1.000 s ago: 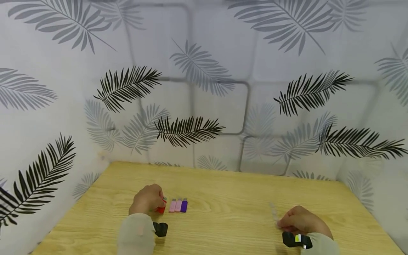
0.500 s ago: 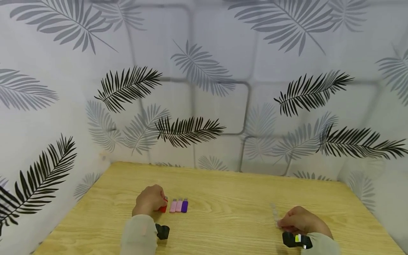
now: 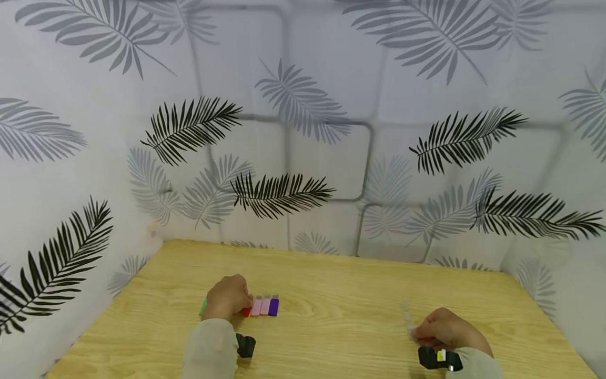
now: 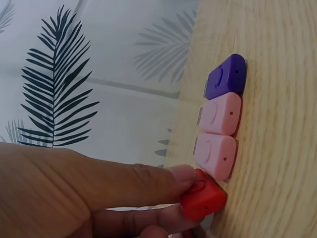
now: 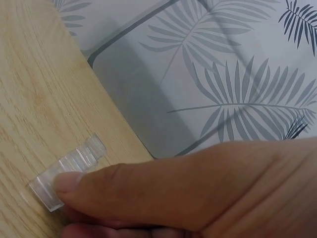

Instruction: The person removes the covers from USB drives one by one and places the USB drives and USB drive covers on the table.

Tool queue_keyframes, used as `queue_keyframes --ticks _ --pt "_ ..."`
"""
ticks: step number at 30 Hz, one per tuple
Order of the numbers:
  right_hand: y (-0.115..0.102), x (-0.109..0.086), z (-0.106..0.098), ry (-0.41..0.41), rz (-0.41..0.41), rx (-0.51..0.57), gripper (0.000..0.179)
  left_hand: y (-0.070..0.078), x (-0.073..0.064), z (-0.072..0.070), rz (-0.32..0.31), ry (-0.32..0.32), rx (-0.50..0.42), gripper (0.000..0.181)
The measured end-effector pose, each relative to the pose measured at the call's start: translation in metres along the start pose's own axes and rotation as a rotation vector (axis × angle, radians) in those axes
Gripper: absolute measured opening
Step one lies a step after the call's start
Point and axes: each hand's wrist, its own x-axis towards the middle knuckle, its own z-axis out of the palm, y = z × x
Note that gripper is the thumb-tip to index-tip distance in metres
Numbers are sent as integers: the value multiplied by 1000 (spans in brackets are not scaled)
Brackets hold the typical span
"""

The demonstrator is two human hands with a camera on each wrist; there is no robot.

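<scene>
My left hand point(image 3: 228, 296) pinches a red USB flash drive point(image 4: 203, 195) between thumb and fingers. The red drive is tilted, with one edge close against the nearer pink USB flash drive point(image 4: 215, 154). Beyond it a second pink USB flash drive point(image 4: 220, 114) and a purple USB flash drive point(image 4: 226, 77) lie side by side on the table. Far to the right, my right hand point(image 3: 447, 327) holds the near end of a row of clear plastic pieces point(image 5: 74, 166), its thumb on top. The fingers beneath are partly hidden.
A green object point(image 3: 203, 307) shows behind my left wrist, mostly hidden. The wood-grain table point(image 3: 331, 316) ends at a white leaf-patterned sheet point(image 3: 307, 158) at the back and sides.
My left hand has moved right with the red flash drive, bringing it up to the pink one. The green object has come into sight behind that wrist. My right hand stays in place.
</scene>
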Motion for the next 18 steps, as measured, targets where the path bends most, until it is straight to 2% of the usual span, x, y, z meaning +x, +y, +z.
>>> queue_keyframes --ticks 11,18 --pt "2 -1 0 -16 27 -5 25 2 0 2 -25 -11 37 27" --pt "1 2 2 -24 23 5 21 -1 2 0 -49 -24 51 28"
